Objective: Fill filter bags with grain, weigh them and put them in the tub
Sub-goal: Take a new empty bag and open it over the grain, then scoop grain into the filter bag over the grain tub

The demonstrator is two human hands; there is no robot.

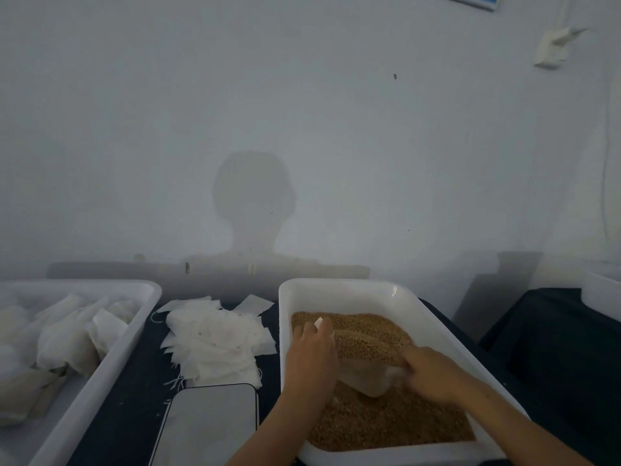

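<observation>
- Head view: both hands work inside the white grain tray, which sits on the right of the dark table.
- The left hand pinches the mouth of a filter bag; only a white corner shows above the fingers.
- The right hand is blurred but appears to grip a clear plastic scoop heaped with grain, its far end tipped toward the left hand.
- Empty bags lie in a loose pile left of the tray, with the scale just nearer the camera than them.
- The tub on the far left already holds filled bags.
- Handling, as a judgement: the bag fabric looks thin, soft and limp, so it will collapse unless its mouth is held open at the rim with finger and thumb.
- Once filled, it should sag into a small, light pouch; take it by the gathered top, not the belly, so loose grain cannot spill out.
- The grain is dry and free-running, so it will pour fast and scatter if the scoop misses the opening.
</observation>
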